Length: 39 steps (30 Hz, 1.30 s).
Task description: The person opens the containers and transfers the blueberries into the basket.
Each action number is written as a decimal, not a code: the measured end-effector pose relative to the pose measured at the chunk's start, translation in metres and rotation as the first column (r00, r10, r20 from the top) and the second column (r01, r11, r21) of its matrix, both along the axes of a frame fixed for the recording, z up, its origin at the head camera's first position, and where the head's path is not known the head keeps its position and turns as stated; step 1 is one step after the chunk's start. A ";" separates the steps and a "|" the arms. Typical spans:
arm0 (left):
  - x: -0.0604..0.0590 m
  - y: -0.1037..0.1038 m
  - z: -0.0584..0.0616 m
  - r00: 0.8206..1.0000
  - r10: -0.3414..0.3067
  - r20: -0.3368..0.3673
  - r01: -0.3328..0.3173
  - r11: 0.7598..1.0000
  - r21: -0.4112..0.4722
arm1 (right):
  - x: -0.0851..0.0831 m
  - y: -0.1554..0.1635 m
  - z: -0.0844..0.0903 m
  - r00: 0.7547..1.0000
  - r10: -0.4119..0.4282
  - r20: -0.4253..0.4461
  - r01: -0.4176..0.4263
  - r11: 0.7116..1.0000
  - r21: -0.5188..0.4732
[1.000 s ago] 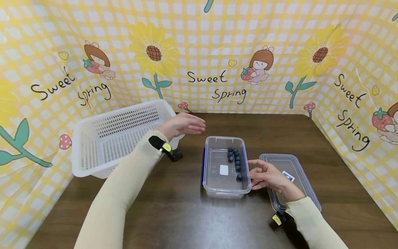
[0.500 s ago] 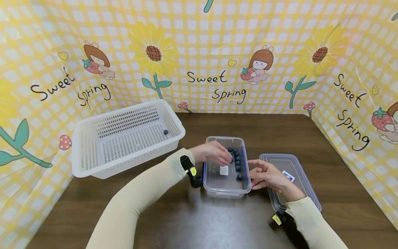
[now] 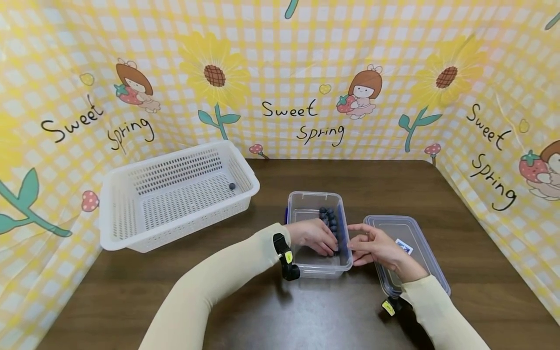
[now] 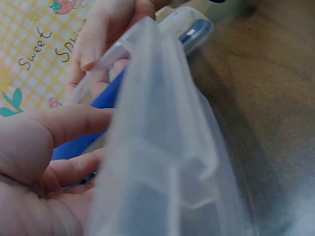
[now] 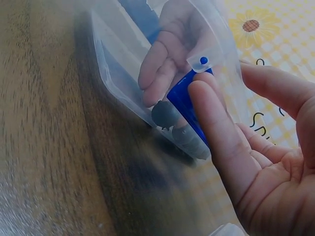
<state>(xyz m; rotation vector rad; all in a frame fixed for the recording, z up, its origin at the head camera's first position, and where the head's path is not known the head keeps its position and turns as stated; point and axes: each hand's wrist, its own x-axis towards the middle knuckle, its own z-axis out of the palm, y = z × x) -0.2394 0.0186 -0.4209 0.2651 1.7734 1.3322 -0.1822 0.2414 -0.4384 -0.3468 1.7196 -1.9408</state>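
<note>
Glossy brown table (image 3: 345, 321) under clear container (image 3: 317, 273), yellow-checked cloth (image 3: 284, 58) behind

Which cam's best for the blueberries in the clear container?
Head: it looks down into the open container, showing several blueberries, though the left hand may cover some. Right wrist: only a couple, dimly, through the container's side. Left wrist: none discernible.

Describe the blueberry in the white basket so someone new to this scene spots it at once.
On the brown table, at the left of the head view, stands a large white perforated basket. Inside, near its right end, lies a small, round, dark blueberry. It is the only one visible there; the other blueberries sit grouped in the clear container.
</note>
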 end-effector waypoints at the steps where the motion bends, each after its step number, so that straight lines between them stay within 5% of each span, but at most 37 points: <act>1: 0.001 0.001 -0.002 1.000 0.008 0.006 -0.008 1.000 0.004 | 0.000 0.000 0.000 1.000 0.002 0.001 -0.002 1.000 0.000; 12: 0.007 0.011 -0.012 0.999 0.000 0.037 -0.001 0.999 0.036 | 0.000 0.001 -0.005 1.000 0.015 -0.005 -0.015 1.000 -0.015; 24: 0.001 0.009 -0.006 1.000 -0.014 0.011 0.014 0.997 0.071 | 0.002 0.002 -0.005 1.000 0.020 -0.008 -0.020 1.000 -0.018; 32: -0.018 -0.005 0.024 0.997 0.039 -0.062 -0.031 0.991 0.127 | 0.004 0.003 -0.004 1.000 0.023 -0.006 -0.023 0.999 -0.042; 39: -0.043 -0.043 0.055 0.976 0.189 -0.110 -0.160 0.959 0.236 | 0.001 -0.001 -0.004 1.000 0.029 -0.010 -0.029 0.998 -0.050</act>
